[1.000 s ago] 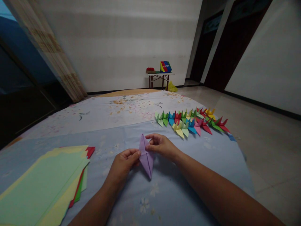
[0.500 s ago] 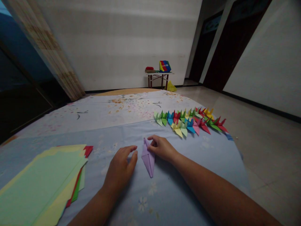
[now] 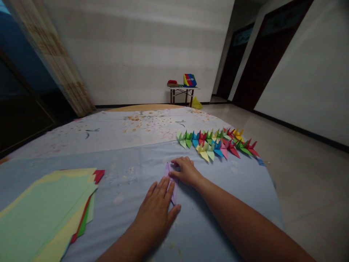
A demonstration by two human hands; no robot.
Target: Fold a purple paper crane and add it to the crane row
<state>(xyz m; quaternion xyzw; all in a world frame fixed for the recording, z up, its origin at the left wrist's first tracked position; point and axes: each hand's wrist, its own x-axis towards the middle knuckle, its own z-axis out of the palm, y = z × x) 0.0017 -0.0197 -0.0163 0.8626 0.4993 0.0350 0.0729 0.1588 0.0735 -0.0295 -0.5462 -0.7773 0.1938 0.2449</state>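
A folded purple paper piece (image 3: 169, 174) lies flat on the blue flowered cloth (image 3: 131, 160). My left hand (image 3: 158, 211) rests flat on its near part, fingers stretched out and together. My right hand (image 3: 185, 171) presses its far part, fingers curled down on the paper. Most of the purple piece is hidden under the two hands.
A stack of coloured paper sheets (image 3: 43, 214), light green on top, lies at the near left. Several folded paper cranes (image 3: 215, 143) in many colours lie in rows at the right, near the cloth's edge. A small table (image 3: 182, 92) stands by the far wall.
The purple piece went from held up between both hands to lying on the cloth. My left hand let go, then moved right and laid flat over it.
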